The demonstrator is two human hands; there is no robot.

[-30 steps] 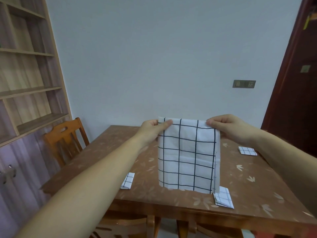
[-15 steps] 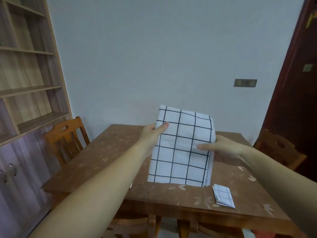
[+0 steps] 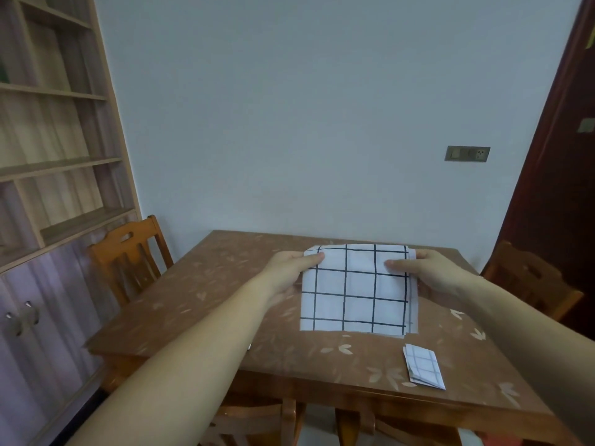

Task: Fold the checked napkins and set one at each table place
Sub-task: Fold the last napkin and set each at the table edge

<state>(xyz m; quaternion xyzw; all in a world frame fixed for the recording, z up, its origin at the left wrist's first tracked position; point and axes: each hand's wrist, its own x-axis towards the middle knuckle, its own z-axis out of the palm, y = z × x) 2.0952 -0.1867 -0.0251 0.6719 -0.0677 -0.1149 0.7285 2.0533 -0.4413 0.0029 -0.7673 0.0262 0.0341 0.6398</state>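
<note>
Checked napkin (image 3: pixel 357 294) over wooden table (image 3: pixel 180 313)

One wide-angle view, worn on the head, looks forward and down across the surface (image 3: pixel 180 320) toward the wall (image 3: pixel 289 123). It sits close above the near edge; the left hand (image 3: pixel 291 268) and right hand (image 3: pixel 431 273) reach in from the bottom corners.

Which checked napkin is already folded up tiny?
The small napkin lying alone by the near edge of the table. The big napkin is much wider, and the left hand and right hand pinch its far corners.
</note>
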